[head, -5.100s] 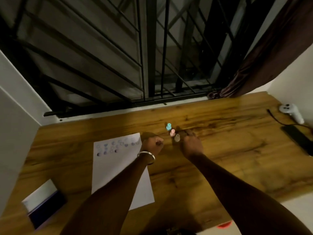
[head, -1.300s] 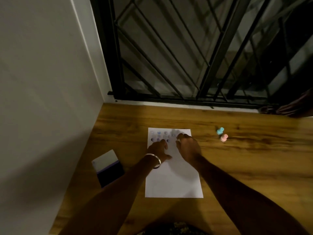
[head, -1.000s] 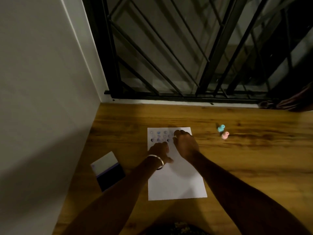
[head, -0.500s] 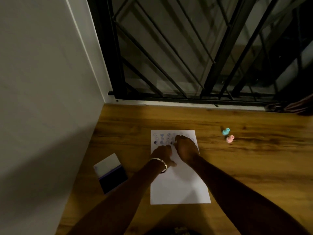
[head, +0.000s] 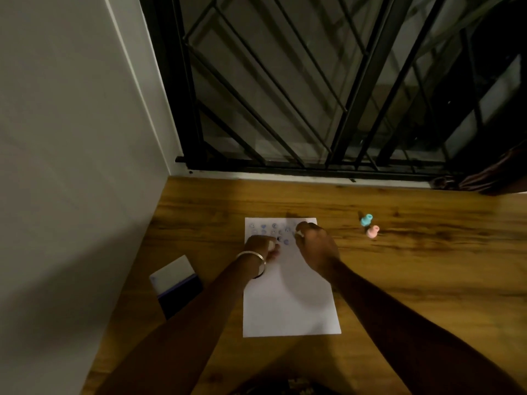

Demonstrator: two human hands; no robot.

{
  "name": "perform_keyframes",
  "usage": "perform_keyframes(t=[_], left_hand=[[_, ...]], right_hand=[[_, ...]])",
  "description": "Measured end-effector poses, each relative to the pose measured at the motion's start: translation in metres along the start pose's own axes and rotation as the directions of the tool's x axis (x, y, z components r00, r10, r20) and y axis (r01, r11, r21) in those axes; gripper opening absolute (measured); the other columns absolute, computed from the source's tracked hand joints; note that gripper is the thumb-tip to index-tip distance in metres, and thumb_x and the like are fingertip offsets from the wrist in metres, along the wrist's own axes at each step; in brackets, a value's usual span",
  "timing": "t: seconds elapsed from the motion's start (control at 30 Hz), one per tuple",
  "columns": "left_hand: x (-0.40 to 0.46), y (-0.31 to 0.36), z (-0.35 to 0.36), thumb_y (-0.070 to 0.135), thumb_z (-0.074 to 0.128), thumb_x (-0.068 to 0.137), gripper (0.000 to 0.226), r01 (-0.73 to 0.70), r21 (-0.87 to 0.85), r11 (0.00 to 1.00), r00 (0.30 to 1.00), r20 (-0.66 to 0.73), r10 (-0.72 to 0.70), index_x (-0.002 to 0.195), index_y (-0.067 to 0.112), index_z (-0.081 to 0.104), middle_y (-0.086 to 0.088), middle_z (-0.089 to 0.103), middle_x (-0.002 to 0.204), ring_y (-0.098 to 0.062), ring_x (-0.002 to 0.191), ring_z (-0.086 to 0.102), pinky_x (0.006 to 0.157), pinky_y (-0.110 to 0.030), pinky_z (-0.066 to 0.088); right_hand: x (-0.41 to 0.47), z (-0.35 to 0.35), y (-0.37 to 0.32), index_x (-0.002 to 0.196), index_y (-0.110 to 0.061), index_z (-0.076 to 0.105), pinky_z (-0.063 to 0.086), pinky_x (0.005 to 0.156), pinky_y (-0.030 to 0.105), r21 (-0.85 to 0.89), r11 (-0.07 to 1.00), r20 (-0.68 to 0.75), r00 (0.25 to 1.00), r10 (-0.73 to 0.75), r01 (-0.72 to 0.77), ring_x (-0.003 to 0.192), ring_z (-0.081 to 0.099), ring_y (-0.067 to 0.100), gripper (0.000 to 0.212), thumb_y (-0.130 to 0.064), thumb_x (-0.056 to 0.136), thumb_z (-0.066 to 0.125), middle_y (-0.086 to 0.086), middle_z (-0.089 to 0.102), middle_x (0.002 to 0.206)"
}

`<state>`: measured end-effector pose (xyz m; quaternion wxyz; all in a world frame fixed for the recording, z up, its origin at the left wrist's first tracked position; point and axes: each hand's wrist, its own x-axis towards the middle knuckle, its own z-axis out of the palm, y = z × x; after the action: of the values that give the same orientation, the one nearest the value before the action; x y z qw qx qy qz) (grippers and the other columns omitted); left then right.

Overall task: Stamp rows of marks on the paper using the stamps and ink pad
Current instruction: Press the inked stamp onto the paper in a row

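A white sheet of paper (head: pixel 288 303) lies on the wooden table (head: pixel 399 280), with several bluish stamp marks (head: pixel 273 232) in rows along its top. My right hand (head: pixel 316 246) hovers over the paper's upper right, fingers closed on a small pale stamp (head: pixel 299 232). My left hand (head: pixel 261 246), with a metal bangle on the wrist, rests on the paper's upper left and pinches something small and pale that I cannot make out. A teal stamp (head: pixel 366 220) and a pink stamp (head: pixel 372 231) stand on the table to the right. The ink pad (head: pixel 178 286) lies open at the left.
A white wall (head: pixel 71 166) bounds the table on the left. A black window grille (head: pixel 313 95) runs along the table's far edge. A dark curtain (head: pixel 496 175) bunches at the far right.
Five seconds ago my hands were at the stamps right of the paper. Since half a second ago my right hand has lifted slightly to the right, uncovering a fresh dark mark; my left hand shifted left.
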<state>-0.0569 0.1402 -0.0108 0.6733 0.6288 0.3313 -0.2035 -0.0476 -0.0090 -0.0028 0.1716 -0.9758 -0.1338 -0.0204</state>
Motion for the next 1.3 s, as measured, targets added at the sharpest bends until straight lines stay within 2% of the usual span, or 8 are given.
perform_keyframes(t=[0.17,0.23,0.33,0.57,1.0,1.1,1.2,1.3], left_hand=[[0.001,-0.004,0.004,0.005,0.057,0.088,0.008,-0.010,-0.235,0.972,1.000,0.001,0.010,0.082,0.004,0.062,-0.011,0.068,0.070,-0.022,0.061,0.063,0.056,-0.030,0.054],[-0.001,-0.006,0.007,0.006,0.056,0.088,0.009,-0.021,-0.281,0.959,0.998,0.046,0.036,0.089,0.003,0.064,-0.008,0.071,0.064,-0.022,0.065,0.064,0.058,-0.029,0.056],[-0.002,-0.008,0.015,0.012,0.050,0.094,0.021,0.030,-0.363,0.931,0.991,0.129,0.019,0.108,0.000,0.062,-0.013,0.069,0.089,-0.028,0.084,0.064,0.079,-0.039,0.053],[-0.005,-0.010,0.036,0.006,0.052,0.092,0.033,0.034,-0.360,0.932,0.988,0.150,0.022,0.123,-0.004,0.056,-0.025,0.062,0.122,-0.028,0.085,0.064,0.080,-0.040,0.052],[0.001,-0.003,0.074,0.012,0.054,0.092,0.023,-0.026,-0.066,0.997,0.998,0.057,0.030,0.111,0.002,0.061,-0.017,0.067,0.106,-0.027,0.084,0.067,0.057,-0.031,0.057],[0.004,-0.002,0.083,0.014,0.055,0.091,0.021,-0.095,0.058,0.994,0.995,0.031,0.094,0.104,0.000,0.065,-0.019,0.071,0.100,-0.029,0.075,0.068,0.070,-0.039,0.060],[0.003,-0.003,0.091,0.018,0.055,0.093,0.021,-0.115,-0.043,0.992,0.993,0.029,0.116,0.097,0.000,0.065,-0.008,0.066,0.075,-0.020,0.058,0.063,0.046,-0.026,0.052],[0.003,-0.005,0.099,0.019,0.053,0.093,0.020,-0.120,-0.014,0.993,0.989,0.084,0.121,0.083,0.007,0.064,-0.004,0.064,0.072,-0.016,0.059,0.061,0.042,-0.019,0.047]], right_hand=[[-0.011,0.003,-0.012,0.112,-0.010,0.060,0.057,0.076,0.039,0.050,0.996,-0.043,0.996,-0.076,0.079,0.093,0.066,0.029,0.027,-0.029,0.094,0.052,0.013,0.069,0.110],[-0.015,0.004,-0.014,0.110,-0.010,0.061,0.055,0.076,0.038,0.077,0.992,-0.053,0.994,-0.097,0.101,0.093,0.066,0.030,0.026,-0.028,0.094,0.053,0.013,0.070,0.108],[-0.018,0.004,-0.014,0.111,-0.011,0.062,0.052,0.079,0.035,0.089,0.990,-0.042,0.993,-0.106,0.110,0.095,0.066,0.029,0.023,-0.025,0.094,0.053,0.012,0.070,0.109],[-0.021,0.002,0.000,0.105,-0.013,0.062,0.055,0.078,0.039,0.072,0.991,-0.005,0.994,-0.110,0.110,0.091,0.066,0.027,0.019,-0.023,0.096,0.048,0.010,0.070,0.102],[-0.017,-0.005,0.033,0.119,-0.015,0.056,0.055,0.084,0.035,0.017,0.997,0.074,0.994,-0.083,0.082,0.102,0.065,0.025,0.025,-0.026,0.098,0.046,0.009,0.066,0.117],[-0.016,-0.012,0.054,0.117,-0.015,0.058,0.052,0.078,0.031,-0.018,1.000,0.083,0.996,0.012,-0.010,0.097,0.063,0.022,0.027,-0.031,0.096,0.051,0.008,0.066,0.114],[-0.015,-0.018,0.083,0.107,-0.012,0.061,0.050,0.073,0.031,-0.091,0.982,0.138,0.974,0.178,-0.167,0.086,0.062,0.020,0.024,-0.030,0.098,0.047,0.010,0.068,0.103],[-0.018,-0.024,0.112,0.107,-0.009,0.059,0.049,0.073,0.034,-0.165,0.956,0.126,0.956,0.265,-0.243,0.091,0.065,0.028,0.026,-0.024,0.099,0.040,0.014,0.067,0.103]])
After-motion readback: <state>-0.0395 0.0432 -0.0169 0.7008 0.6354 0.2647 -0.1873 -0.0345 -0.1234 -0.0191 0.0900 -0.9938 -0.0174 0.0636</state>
